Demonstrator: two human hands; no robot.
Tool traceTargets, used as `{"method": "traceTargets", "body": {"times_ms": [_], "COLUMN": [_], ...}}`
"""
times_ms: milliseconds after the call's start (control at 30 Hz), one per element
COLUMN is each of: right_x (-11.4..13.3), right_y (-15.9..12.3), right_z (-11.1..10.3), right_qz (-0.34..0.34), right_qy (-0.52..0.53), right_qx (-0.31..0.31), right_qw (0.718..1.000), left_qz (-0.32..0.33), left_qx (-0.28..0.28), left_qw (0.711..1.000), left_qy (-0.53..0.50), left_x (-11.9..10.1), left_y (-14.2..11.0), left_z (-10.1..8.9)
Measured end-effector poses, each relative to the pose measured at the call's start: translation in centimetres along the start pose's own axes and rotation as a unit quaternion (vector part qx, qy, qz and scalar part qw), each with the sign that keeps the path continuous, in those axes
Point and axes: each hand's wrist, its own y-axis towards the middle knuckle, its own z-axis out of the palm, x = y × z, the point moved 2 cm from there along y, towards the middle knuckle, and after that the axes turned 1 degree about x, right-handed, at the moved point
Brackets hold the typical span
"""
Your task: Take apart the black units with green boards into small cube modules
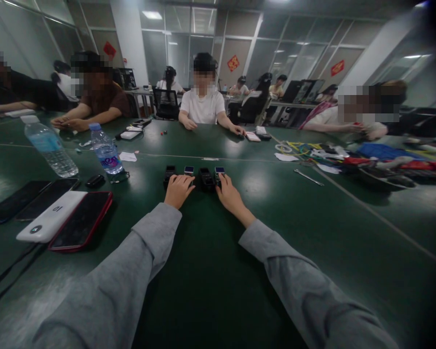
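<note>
Both my arms, in grey sleeves, reach out over a dark green table [210,271]. A row of several small black devices [206,177] lies ahead, two with blue-lit tops [189,170]. My left hand [178,190] rests palm down with its fingers stretched onto the left devices. My right hand [229,194] lies next to it, fingertips touching the rightmost device [219,173]. Neither hand lifts anything.
At my left lie a white power bank [51,216], a red-cased phone [82,220], dark phones [18,198] and two water bottles [51,147]. Cables and colourful items [349,157] pile at the right. Several people sit around the table's far side.
</note>
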Motion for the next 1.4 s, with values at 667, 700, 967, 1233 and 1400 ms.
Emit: {"method": "traceTargets", "body": {"times_ms": [667, 700, 967, 1233, 1400], "right_x": [3.2, 3.1, 3.1, 2.9, 3.2], "right_y": [-0.6, -0.2, 0.9, 0.7, 0.6], "right_z": [-1.5, -1.3, -0.8, -0.6, -0.9], "right_qz": [-0.150, -0.147, -0.151, -0.136, -0.132], "right_qy": [-0.083, -0.080, -0.053, -0.044, -0.048], "right_qx": [-0.053, -0.050, -0.047, -0.026, -0.028], "right_qw": [0.984, 0.985, 0.986, 0.989, 0.990], "left_qz": [-0.300, -0.323, -0.322, -0.329, -0.336], "left_qx": [-0.230, -0.211, -0.135, -0.148, -0.140], "left_qw": [0.895, 0.883, 0.863, 0.851, 0.849], "left_qy": [-0.234, -0.267, -0.366, -0.381, -0.384], "left_x": [8.2, 8.9, 9.2, 8.9, 8.5], "left_y": [0.4, 0.5, 0.9, 0.9, 0.8], "left_z": [0.1, 0.6, 1.8, 1.3, 0.9]}}
